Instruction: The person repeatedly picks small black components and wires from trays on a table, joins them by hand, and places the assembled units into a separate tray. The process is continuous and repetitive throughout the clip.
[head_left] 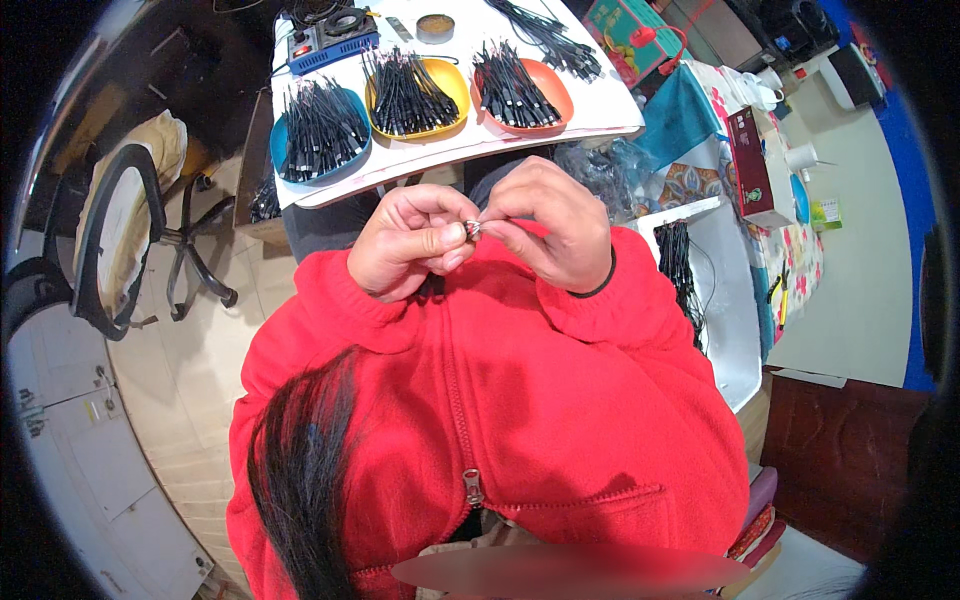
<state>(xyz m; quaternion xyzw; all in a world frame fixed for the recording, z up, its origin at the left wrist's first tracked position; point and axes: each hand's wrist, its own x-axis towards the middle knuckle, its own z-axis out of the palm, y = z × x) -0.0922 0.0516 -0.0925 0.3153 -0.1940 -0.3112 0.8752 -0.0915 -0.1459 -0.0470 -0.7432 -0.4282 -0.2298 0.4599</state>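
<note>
In front of my red jacket, my left hand (pixel 412 242) and my right hand (pixel 556 226) meet fingertip to fingertip. Both pinch a small silvery metal piece (pixel 473 230), mostly covered by the fingers and too small to name its kind. Beyond them, bundles of short black cables with metal plug ends fill a blue tray (pixel 277 150), a yellow tray (pixel 461 90) and an orange tray (pixel 566 98) along the near side of the white table (pixel 420 160). More black cables (pixel 550 40) lie loose at the table's far right.
A blue-based device with a dial (pixel 335 45) and a small round tin (pixel 435 27) stand behind the trays. On the right, a white foam box (pixel 735 300) holds black cables, beside a dark red box (pixel 752 170). A black-framed chair (pixel 150 200) is at left.
</note>
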